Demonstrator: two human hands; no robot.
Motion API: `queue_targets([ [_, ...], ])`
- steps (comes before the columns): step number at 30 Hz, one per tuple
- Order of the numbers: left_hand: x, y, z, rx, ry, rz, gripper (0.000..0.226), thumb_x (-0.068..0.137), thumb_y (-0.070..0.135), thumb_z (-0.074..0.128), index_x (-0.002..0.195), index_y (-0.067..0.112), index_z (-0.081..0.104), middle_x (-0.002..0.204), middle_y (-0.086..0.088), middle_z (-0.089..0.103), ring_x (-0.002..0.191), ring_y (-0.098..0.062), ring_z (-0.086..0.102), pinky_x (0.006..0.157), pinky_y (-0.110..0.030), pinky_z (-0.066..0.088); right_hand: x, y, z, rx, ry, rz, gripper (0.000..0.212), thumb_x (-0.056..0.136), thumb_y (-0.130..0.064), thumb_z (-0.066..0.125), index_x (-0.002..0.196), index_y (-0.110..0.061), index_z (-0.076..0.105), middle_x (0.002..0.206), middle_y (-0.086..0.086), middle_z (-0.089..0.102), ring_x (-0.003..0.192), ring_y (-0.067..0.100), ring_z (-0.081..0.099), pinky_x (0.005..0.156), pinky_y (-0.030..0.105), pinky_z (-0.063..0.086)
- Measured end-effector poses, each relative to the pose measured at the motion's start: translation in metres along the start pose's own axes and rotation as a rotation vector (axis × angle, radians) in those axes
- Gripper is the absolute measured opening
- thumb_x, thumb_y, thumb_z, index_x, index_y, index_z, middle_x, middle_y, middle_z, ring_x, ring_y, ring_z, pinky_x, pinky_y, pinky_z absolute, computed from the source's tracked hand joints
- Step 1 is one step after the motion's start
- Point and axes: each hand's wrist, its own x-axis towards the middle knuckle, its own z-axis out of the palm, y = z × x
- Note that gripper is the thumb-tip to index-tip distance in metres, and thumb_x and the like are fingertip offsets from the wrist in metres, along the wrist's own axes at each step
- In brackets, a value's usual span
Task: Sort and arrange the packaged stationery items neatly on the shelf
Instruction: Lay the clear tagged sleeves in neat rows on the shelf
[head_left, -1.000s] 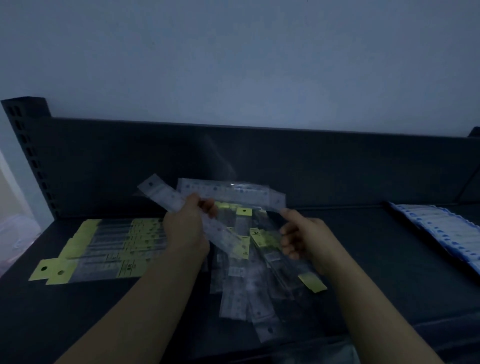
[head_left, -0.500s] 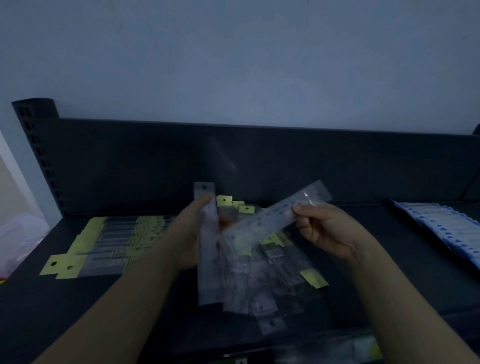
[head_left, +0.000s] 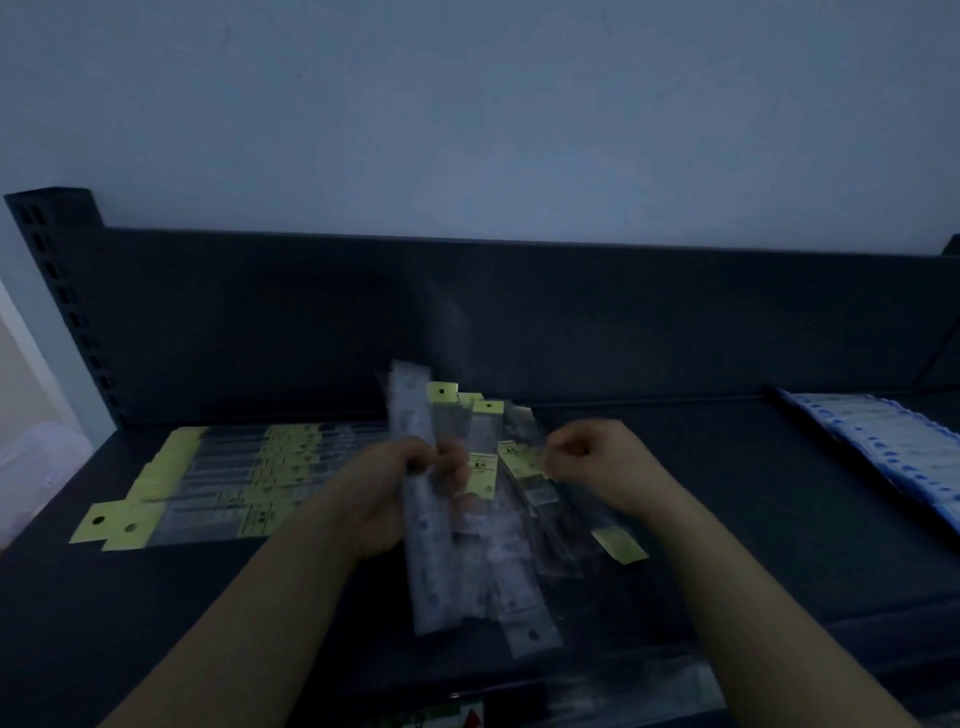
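My left hand (head_left: 382, 493) grips a few long clear ruler packets (head_left: 415, 415) that stand nearly upright, their lower ends reaching toward me. A loose pile of clear packets (head_left: 519, 577), some with yellow header cards, lies under and behind both hands in the middle of the dark shelf (head_left: 753, 519). My right hand (head_left: 608, 467) has its fingers curled and pinches a yellow-labelled packet (head_left: 522, 460) on top of the pile. The image is dim and blurred around the fingers.
A flat overlapping row of yellow-carded packets (head_left: 208, 483) lies at the left of the shelf. Blue-and-white packets (head_left: 893, 452) are lined up at the far right. The shelf's dark back panel (head_left: 623, 322) and a perforated upright (head_left: 52, 291) close off the back and left.
The clear ruler packet my right hand held is now with the others in my left hand. My right hand has dropped onto the pile. My left hand's packets have turned upright.
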Motion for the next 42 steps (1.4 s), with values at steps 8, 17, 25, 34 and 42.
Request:
queue_targets([
  [8,0.005,-0.012,0.003,-0.067,0.027,-0.019,0.022,0.088,0.001,0.042,0.105,0.003,0.057,0.075,-0.009,0.06,0.066,-0.019,0.056,0.06,-0.035,0.059,-0.014,0.002,0.012,-0.47,-0.047,-0.042,0.039,0.073,-0.03,0.071,0.05,-0.016,0.043,0.053,-0.005,0.044,0.048,0.009,0.042,0.045,0.022,0.033],
  [17,0.006,-0.02,-0.003,-0.064,0.04,-0.017,0.021,0.089,-0.002,0.042,0.106,0.001,0.054,0.077,-0.013,0.062,0.07,-0.024,0.06,0.077,-0.042,0.056,-0.012,0.012,0.008,-0.25,-0.034,0.063,0.032,0.072,-0.03,0.076,0.09,-0.004,0.068,0.08,0.004,0.067,0.067,0.013,0.06,0.058,0.026,0.047],
  [25,0.005,-0.022,-0.003,-0.006,0.116,0.029,0.02,0.092,-0.001,0.045,0.106,-0.005,0.058,0.09,-0.02,0.067,0.082,-0.03,0.067,0.075,-0.047,0.059,-0.019,0.03,-0.018,-0.267,-0.014,0.162,0.059,0.077,-0.039,0.076,0.124,-0.009,0.057,0.112,0.002,0.062,0.087,0.008,0.057,0.054,0.015,0.04],
  [34,0.006,-0.022,-0.003,-0.025,0.116,0.026,0.021,0.093,0.001,0.043,0.107,-0.004,0.057,0.089,-0.018,0.067,0.081,-0.029,0.067,0.074,-0.048,0.058,-0.024,0.035,-0.025,-0.168,-0.019,0.241,0.023,0.077,-0.021,0.076,0.087,-0.002,0.069,0.079,0.008,0.07,0.06,0.012,0.064,0.051,0.023,0.049],
  [42,-0.001,-0.014,0.013,-0.03,0.047,0.08,0.022,0.094,0.004,0.042,0.109,-0.001,0.057,0.09,-0.015,0.068,0.083,-0.025,0.067,0.069,-0.04,0.06,-0.036,0.048,-0.031,0.276,0.126,0.245,0.021,0.095,-0.018,0.055,0.085,-0.009,0.071,0.074,0.006,0.072,0.059,0.013,0.065,0.052,0.024,0.05],
])
